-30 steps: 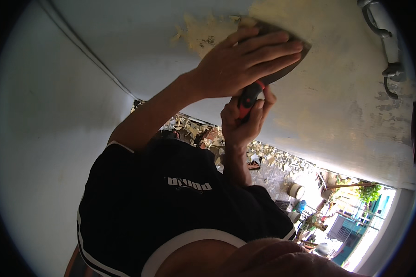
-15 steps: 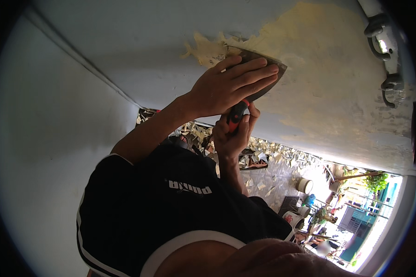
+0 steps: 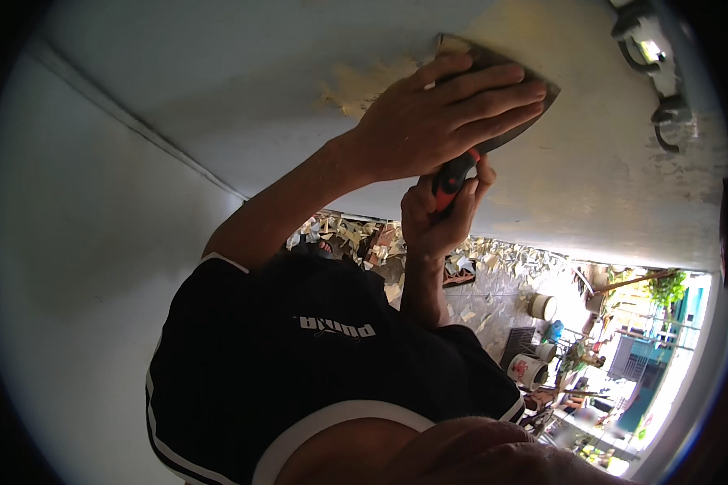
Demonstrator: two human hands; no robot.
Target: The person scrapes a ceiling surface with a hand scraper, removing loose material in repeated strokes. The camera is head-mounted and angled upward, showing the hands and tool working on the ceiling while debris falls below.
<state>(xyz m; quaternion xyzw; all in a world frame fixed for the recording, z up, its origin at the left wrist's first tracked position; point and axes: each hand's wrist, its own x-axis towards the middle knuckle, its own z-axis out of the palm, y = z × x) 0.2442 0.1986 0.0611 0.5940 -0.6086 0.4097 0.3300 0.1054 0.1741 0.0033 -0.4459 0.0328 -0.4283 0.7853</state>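
Against a pale wall (image 3: 607, 178) lies the wide, dark metal blade of a scraper (image 3: 459, 171) with a black and red handle. My right hand (image 3: 441, 230) is wrapped round that handle from below. Across the blade my left hand (image 3: 437, 117) lies flat, fingers stretched out and a little apart, covering much of the metal. To the left of the blade, a ragged yellowish patch (image 3: 352, 87) shows where the surface coat is gone. The blade's edge is partly hidden by my left fingers.
Dark metal hooks (image 3: 667, 121) are fixed on a strip at the upper right. Many peeled flakes (image 3: 505, 257) litter the floor along the wall. Pale buckets (image 3: 542, 306) and green plants (image 3: 667, 287) stand at the lower right, by a bright opening. A corner seam (image 3: 146, 129) runs at the left.
The scraper and both my hands have moved right and slightly up in the picture, along the wall. My grip on the handle and my flat left hand stay the same.
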